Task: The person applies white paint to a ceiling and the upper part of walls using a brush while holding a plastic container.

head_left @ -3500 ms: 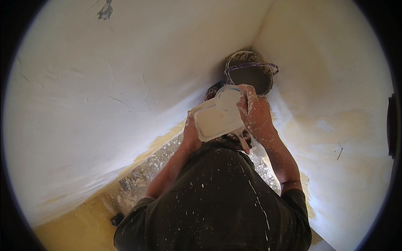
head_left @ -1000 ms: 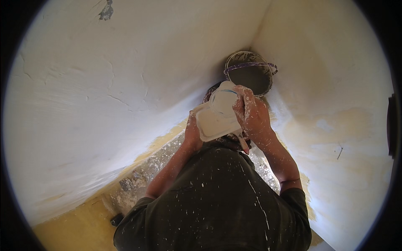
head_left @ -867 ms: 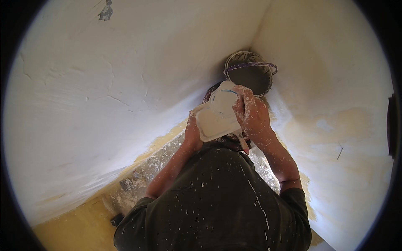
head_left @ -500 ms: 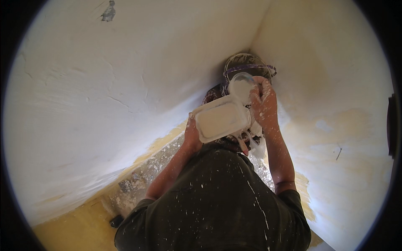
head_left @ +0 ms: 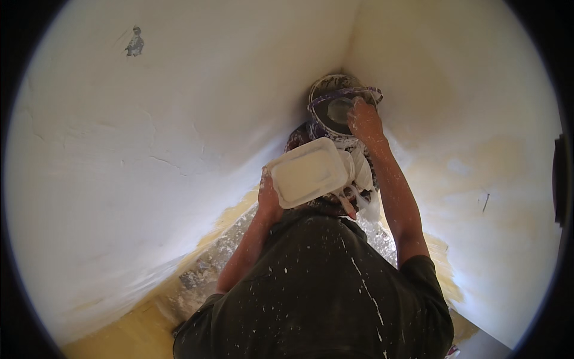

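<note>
- My left hand (head_left: 269, 192) is closed on the left edge of a pale rectangular tub (head_left: 308, 173), creamy white inside.
- My right hand (head_left: 365, 121) pinches a round translucent cup (head_left: 338, 110) at the mouth of a smeared, purple-handled bucket (head_left: 342, 82).
- White-spattered grey floor (head_left: 216, 250) runs below.
- Patchy white-and-yellow walls (head_left: 466, 96) meet behind the bucket.

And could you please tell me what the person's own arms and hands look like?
The left hand and right hand are ungloved, with bare forearms; whitish flecks dot the right one. The dark, white-spattered top has short sleeves.
</note>
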`<action>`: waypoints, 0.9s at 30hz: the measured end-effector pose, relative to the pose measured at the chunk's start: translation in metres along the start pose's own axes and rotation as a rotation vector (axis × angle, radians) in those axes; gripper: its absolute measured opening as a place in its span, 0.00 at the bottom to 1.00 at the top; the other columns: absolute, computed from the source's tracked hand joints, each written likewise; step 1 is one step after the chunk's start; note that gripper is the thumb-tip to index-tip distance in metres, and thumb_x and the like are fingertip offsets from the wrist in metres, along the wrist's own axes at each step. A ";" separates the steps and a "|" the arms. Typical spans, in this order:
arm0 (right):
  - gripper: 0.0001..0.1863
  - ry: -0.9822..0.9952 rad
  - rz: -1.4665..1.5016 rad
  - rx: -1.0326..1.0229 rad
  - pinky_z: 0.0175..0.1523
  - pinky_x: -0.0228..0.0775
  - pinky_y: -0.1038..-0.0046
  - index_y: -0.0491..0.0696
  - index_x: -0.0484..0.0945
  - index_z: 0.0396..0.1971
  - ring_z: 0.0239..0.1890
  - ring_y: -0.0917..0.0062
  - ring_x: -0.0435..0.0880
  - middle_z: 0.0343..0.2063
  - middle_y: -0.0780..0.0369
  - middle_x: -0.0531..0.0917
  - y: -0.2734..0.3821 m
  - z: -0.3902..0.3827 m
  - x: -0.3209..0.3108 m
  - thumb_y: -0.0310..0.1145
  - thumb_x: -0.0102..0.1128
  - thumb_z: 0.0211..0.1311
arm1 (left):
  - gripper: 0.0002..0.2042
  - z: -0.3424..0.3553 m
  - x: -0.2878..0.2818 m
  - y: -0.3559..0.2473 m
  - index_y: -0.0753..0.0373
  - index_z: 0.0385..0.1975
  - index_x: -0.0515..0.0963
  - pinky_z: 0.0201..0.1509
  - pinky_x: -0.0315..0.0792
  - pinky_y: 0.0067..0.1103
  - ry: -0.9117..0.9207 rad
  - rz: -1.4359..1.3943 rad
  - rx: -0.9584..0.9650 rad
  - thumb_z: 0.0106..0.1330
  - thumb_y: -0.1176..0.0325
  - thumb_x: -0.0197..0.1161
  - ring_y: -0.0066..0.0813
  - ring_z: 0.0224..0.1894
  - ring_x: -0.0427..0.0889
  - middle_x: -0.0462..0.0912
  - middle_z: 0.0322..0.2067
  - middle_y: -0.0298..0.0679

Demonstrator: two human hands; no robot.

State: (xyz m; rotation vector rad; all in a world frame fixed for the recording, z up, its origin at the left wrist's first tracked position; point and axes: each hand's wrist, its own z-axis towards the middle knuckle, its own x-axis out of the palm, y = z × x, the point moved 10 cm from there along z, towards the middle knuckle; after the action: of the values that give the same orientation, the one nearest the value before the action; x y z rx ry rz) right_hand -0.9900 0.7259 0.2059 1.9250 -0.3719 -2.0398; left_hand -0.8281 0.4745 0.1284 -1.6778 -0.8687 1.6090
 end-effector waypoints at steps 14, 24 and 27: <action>0.17 0.262 0.059 0.135 0.42 0.70 0.60 0.45 0.73 0.36 0.38 0.59 0.79 0.34 0.53 0.79 -0.015 -0.157 0.050 0.44 0.53 0.58 | 0.23 0.001 -0.011 0.016 0.67 0.57 0.59 0.60 0.65 0.25 -0.032 -0.083 -0.165 0.73 0.55 0.31 0.36 0.54 0.71 0.71 0.51 0.45; 0.26 0.381 -0.180 0.072 0.43 0.73 0.60 0.44 0.68 0.47 0.44 0.61 0.78 0.41 0.52 0.76 -0.013 -0.199 0.097 0.44 0.61 0.52 | 0.25 0.000 0.002 0.007 0.64 0.59 0.57 0.64 0.60 0.25 0.095 0.118 -0.071 0.73 0.51 0.28 0.35 0.55 0.70 0.69 0.54 0.43; 0.24 0.364 -0.168 0.108 0.42 0.74 0.61 0.44 0.68 0.45 0.44 0.61 0.78 0.39 0.53 0.76 -0.025 -0.198 0.104 0.40 0.62 0.50 | 0.26 -0.004 0.006 0.014 0.66 0.59 0.57 0.64 0.61 0.26 0.039 -0.799 -0.397 0.73 0.51 0.28 0.35 0.56 0.69 0.68 0.55 0.43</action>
State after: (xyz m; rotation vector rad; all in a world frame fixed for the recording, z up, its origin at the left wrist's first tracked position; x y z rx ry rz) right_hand -0.7982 0.7124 0.0885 2.4090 -0.2418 -1.7395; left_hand -0.8239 0.4717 0.1135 -1.3146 -1.6535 0.8856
